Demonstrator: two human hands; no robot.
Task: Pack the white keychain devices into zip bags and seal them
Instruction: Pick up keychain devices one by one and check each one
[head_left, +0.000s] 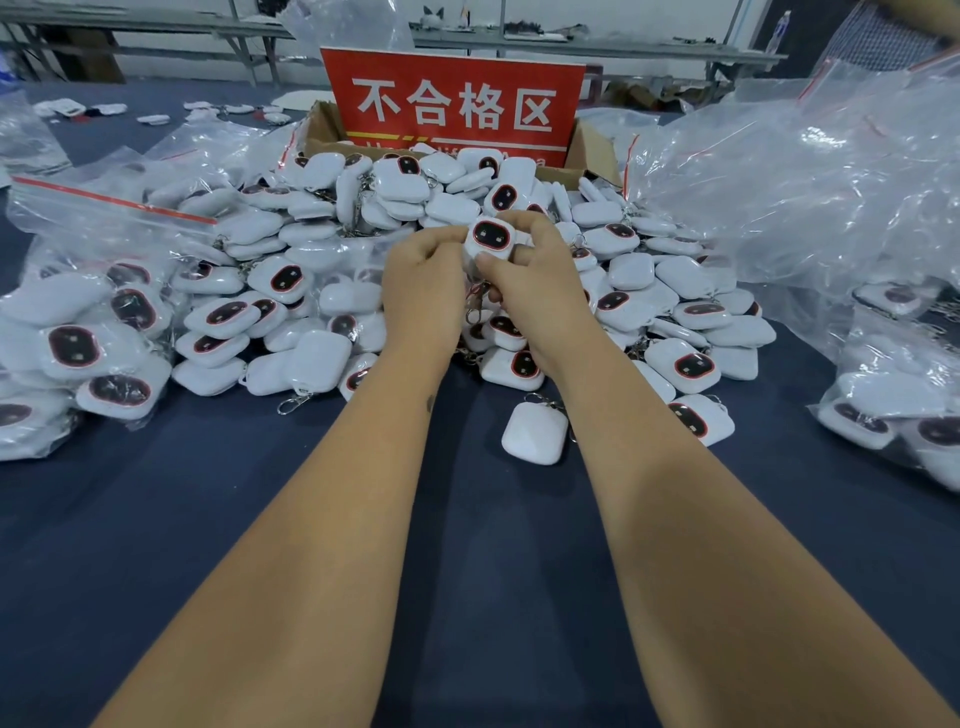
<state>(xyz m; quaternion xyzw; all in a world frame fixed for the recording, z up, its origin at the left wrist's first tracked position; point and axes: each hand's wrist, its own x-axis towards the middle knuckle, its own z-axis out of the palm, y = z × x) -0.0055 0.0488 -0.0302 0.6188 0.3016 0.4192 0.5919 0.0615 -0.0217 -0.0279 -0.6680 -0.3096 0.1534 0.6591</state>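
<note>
I hold one white keychain device (489, 238) up over the heap of loose devices (519, 260), between both hands: my left hand (423, 280) curls its fingers against the left edge, and my right hand (530, 280) grips it with the thumb under the lower edge and the fingers hooked over the top right corner. It looks to me like a small, rigid plastic shell, light enough for fingertips alone, smooth and probably a bit slippery, so I judge the rounded side edges the best place to pinch and the dark glossy face a part to keep my fingers off. That dark oval face with its red rim points up and toward me. The body is nearly square with rounded corners, so its long axis is hard to call; the oval window runs roughly left to right. A metal clasp (475, 306) dangles below my hands, though whether it belongs to this device I cannot tell. Empty zip bags (810, 171) lie piled at my right, filled bags (104, 322) at my left.
</note>
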